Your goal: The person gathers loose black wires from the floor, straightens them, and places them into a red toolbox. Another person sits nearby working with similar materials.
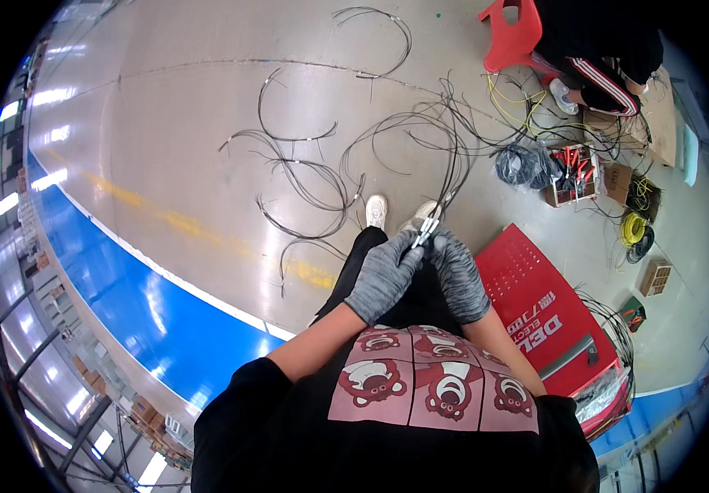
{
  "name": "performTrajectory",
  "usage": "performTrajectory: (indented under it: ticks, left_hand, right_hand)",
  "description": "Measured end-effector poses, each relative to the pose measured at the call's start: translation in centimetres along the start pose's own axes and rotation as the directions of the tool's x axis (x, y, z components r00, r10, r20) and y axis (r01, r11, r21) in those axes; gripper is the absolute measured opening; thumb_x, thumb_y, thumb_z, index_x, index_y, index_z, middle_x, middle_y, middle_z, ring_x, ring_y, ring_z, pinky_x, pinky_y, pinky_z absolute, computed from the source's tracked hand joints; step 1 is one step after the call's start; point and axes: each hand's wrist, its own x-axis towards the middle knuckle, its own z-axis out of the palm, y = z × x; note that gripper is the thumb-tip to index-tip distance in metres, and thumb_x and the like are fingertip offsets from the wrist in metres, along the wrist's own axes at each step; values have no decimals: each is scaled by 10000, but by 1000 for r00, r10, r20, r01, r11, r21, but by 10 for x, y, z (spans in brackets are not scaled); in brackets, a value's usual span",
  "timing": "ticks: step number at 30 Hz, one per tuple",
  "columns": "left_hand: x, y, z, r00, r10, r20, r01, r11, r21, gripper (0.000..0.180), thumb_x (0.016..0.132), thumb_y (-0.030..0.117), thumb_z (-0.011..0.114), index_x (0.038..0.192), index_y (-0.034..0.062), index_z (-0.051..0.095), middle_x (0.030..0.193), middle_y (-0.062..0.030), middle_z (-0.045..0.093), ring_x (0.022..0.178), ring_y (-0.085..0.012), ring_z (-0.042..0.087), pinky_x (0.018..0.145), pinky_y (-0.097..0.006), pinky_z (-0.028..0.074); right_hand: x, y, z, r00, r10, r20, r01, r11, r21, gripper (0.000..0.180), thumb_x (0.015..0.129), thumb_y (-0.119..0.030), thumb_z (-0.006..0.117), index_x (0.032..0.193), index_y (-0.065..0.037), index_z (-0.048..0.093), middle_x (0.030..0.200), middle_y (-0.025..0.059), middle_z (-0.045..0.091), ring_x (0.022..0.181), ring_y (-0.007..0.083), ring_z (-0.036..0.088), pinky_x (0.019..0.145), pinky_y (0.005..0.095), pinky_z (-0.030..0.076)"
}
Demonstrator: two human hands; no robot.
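A: From my remote seat, where did you see the cable bundle (427, 228) lie from the hands?

B: Right between them, in front of the wearer's body. The left hand (387, 275) and the right hand (460, 275), both in grey gloves, met at its white-sleeved end, so I called neither one nearer; both were touching it.

A: Were they wide or narrow?

B: Narrow. I saw both sets of fingers pinched on the bundle, though the gloves hid some of the contact.

A: And its long axis?

B: Near the hands it ran outward from the wearer, leaning a little right. The sleeved end pointed back at the wearer and slightly left; I couldn't tell whether any tips were tucked under the gloves. Beyond, the black lengths spread over the grey floor (207, 107), well in from the edge of its blue strip (153, 304) on the left and past the far corner of the red cabinet (527, 287) on the right.
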Motion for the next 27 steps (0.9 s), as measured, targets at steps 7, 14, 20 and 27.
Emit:
performTrajectory:
  ticks: [7, 14, 20, 27]
  left_hand:
    - [-19, -43, -27, 996, 84, -6, -83, 995, 49, 207, 924, 188, 490, 997, 14, 576, 761, -117, 658, 711, -253, 644, 668, -330, 488]
    - [-39, -56, -51, 980, 168, -104, -146, 970, 193, 369, 915, 360, 499, 1074, 45, 608, 801, -192, 630, 729, -360, 611, 663, -429, 484]
    - [-55, -56, -72, 971, 228, -76, -203, 948, 246, 318, 908, 367, 488, 1007, 88, 606, 696, -169, 618, 656, -340, 609, 593, -460, 466]
    - [-67, -82, -82, 952, 303, -45, -280, 920, 274, 312, 937, 358, 445, 969, 67, 553, 683, -149, 610, 645, -329, 607, 555, -458, 453]
  right_hand:
    - [1, 32, 25, 995, 92, -47, -92, 996, -5, 189, 914, -187, 564, 1007, -37, 633, 887, 34, 620, 784, 121, 566, 702, 241, 467]
    - [2, 77, 46, 990, 136, -39, -107, 900, 422, 199, 921, -145, 527, 1040, 10, 563, 992, 95, 593, 933, 204, 570, 890, 329, 467]
    - [-13, 81, 74, 993, 117, 21, -112, 866, 487, 345, 965, -273, 460, 1129, 24, 526, 1106, 157, 574, 1026, 257, 557, 947, 398, 448]
    - [-25, 87, 101, 983, 163, -81, -132, 945, 299, 362, 963, -263, 453, 1185, 18, 506, 1119, 146, 580, 1062, 268, 556, 968, 401, 438]
